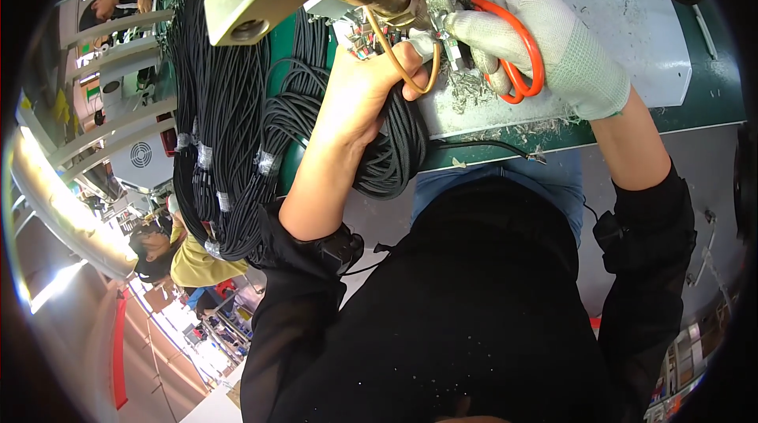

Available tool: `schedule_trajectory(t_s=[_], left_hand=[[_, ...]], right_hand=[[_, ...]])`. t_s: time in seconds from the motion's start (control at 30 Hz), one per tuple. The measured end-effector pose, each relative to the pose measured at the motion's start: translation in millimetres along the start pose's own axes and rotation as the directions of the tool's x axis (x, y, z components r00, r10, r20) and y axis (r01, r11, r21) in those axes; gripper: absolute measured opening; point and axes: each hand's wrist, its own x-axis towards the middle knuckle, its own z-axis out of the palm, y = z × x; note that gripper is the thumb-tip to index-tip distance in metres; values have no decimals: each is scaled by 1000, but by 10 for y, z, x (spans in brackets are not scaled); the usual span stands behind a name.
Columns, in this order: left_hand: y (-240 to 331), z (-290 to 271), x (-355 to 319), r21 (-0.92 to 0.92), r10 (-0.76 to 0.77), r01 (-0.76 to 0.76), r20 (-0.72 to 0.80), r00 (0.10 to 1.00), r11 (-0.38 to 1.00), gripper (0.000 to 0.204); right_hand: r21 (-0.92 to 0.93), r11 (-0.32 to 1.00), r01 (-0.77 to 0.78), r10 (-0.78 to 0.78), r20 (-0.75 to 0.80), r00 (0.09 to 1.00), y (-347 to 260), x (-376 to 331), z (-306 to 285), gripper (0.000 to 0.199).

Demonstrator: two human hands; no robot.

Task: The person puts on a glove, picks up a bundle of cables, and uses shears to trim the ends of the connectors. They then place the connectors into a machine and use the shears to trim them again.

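My left hand (375,79) is closed around the upper part of a coiled bundle of black cables (400,150), with coloured wire ends (365,37) sticking out above the fist. A tan loop (384,42) crosses in front of its fingers. In a white glove, my right hand (553,48) grips scissors with orange handles (538,63); their blades are partly hidden near the machine. Between the two hands is a small shiny metal piece (454,53). Whether either hand touches it cannot be made out.
A machine's thick metal arm (260,0) overhangs the work spot. Small metal scraps (474,95) litter the white board (647,44) on the green table (722,91). Long black cable bundles (225,91) hang at the left, with co-workers beyond. A pen-like stick (705,32) lies far right.
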Motion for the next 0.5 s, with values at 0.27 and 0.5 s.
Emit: schedule_trajectory(t_s=[0.27,0.5], left_hand=[[26,31,19,93,59,-61,29,998,994,9],[25,44,10,93,87,-89,32,996,992,6]], right_hand=[[-34,972,234,-232,44,972,90,14,-30,25],[-82,994,73,-71,26,997,-3,14,-14,37]])
